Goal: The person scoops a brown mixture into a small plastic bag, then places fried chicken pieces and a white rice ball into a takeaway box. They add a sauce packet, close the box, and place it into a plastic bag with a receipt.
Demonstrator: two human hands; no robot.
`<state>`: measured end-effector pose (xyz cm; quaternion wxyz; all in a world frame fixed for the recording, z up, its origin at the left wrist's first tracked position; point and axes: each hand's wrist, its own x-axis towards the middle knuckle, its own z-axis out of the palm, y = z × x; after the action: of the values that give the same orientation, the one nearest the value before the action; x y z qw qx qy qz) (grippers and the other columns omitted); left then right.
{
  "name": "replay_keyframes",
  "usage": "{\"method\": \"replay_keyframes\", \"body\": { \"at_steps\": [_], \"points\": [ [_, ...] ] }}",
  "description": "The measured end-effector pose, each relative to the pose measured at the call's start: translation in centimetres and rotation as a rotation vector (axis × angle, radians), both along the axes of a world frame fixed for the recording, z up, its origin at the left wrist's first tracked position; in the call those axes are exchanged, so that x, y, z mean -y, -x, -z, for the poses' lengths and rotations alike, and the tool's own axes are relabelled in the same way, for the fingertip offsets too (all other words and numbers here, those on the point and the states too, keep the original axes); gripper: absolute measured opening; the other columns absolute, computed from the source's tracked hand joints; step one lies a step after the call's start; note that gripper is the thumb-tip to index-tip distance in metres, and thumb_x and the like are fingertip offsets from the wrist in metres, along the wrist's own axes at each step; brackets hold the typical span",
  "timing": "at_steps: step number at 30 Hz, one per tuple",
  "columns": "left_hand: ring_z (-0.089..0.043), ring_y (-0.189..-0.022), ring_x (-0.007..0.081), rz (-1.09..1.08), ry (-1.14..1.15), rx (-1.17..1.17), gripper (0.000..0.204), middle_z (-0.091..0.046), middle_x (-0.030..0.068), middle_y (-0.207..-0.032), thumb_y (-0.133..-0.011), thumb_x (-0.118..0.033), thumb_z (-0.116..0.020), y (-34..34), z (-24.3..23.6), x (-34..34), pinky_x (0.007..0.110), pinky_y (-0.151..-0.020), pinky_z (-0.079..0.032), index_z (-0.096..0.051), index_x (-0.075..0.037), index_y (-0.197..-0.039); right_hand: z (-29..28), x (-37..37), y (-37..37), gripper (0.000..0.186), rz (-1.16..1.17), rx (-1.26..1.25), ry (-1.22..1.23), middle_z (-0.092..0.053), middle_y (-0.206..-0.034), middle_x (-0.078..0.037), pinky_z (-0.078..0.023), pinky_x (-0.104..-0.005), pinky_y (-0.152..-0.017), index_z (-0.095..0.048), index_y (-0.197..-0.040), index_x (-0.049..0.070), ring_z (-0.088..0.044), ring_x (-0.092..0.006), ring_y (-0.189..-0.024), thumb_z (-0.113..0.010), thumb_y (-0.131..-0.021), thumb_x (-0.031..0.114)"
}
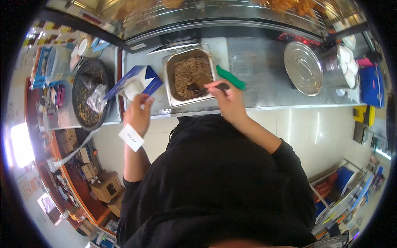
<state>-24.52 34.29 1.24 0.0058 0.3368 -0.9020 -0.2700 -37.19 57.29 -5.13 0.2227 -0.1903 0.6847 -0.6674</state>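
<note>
My left hand (138, 109) pinches the near edge of a blue and white folded paper box (153, 84), which stands open on the counter. Inside the box lies a rounded white lump (133, 89) that looks like rice. To the right of it is a square steel food pan (167, 82) with brown minced food (192, 74) in it. My right hand (229, 99) grips the dark handle of a spoon (202, 90) at the pan's near right side. The spoon's head dips into the food. A white paper tag (131, 137) sits at my left wrist.
Beside the pan lies a green cloth (230, 77). A round steel lid (303, 68) leans by a steel pot (331, 72) holding white rounded items at the right. On the left is a black round tray (78, 105) with a clear plastic bag (98, 98). A glass display case (223, 20) borders the back.
</note>
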Motion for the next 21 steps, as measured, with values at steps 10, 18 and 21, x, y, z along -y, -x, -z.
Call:
{"method": "replay_keyframes", "body": {
  "at_steps": [10, 18, 21],
  "points": [
    [-0.064, -0.057, 0.0202, -0.075, -0.505, 0.000, 0.019, -0.068, 0.0088, -0.073, -0.096, -0.019, -0.055, -0.8, 6.3, -1.7, 0.034, -0.056, -0.049, -0.061, -0.001, -0.095, 0.6, 2.3, 1.8, 0.017, 0.006, 0.317, 0.127, -0.068, -0.105, -0.014, -0.059, -0.0306, -0.075, -0.060, -0.103, 0.003, -0.070, -0.0192, -0.086, -0.058, -0.099, 0.019],
    [-0.066, -0.059, 0.0239, -0.002, -0.478, -0.035, 0.021, -0.067, 0.0120, -0.071, -0.095, -0.022, -0.057, -0.4, 5.3, -2.1, 0.037, -0.060, -0.050, -0.061, -0.002, -0.095, 0.9, 1.1, 2.5, 0.018, 0.244, 0.549, 0.125, -0.066, -0.105, -0.016, -0.061, -0.0310, -0.070, -0.057, -0.107, 0.000, -0.070, -0.0232, -0.083, -0.057, -0.098, 0.016],
    [-0.066, -0.059, 0.0228, 0.000, -0.498, -0.033, 0.021, -0.067, 0.0116, -0.071, -0.095, -0.023, -0.057, 0.0, 5.1, -2.1, 0.037, -0.060, -0.050, -0.061, -0.001, -0.095, 1.5, 0.3, 2.7, 0.020, 0.292, 0.577, 0.185, -0.066, -0.106, -0.015, -0.061, -0.0314, -0.070, -0.057, -0.107, 0.000, -0.071, -0.0231, -0.083, -0.059, -0.098, 0.018]
  ]
}}
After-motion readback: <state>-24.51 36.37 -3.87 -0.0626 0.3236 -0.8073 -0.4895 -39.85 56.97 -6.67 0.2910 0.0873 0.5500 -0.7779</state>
